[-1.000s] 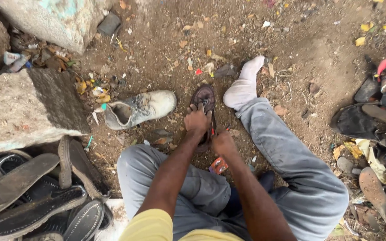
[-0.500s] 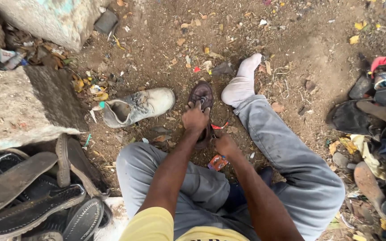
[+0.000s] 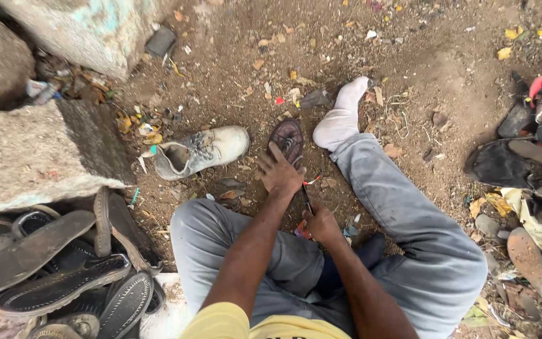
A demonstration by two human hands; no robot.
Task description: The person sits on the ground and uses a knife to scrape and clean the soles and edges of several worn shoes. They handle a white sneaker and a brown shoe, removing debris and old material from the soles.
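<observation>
left hand (image 3: 278,174) sits spread flat over the brown shoe sole (image 3: 288,139) mid-frame on the dirt, right hand (image 3: 322,225) just below it fisted round a thin dark tool (image 3: 307,199), grubby white shoe (image 3: 199,151) lying to the left

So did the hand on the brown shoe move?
Yes. The left hand slid a bit toward the white shoe, its fingers now spread flat over the brown shoe.

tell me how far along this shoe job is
Done: nothing looks finished. The white lace-up shoe lies apart in the dirt, untouched. In hand: the left hand presses the dark brown shoe sole down while the right hand grips a thin dark tool at its near edge. Left: cannot tell.
</observation>
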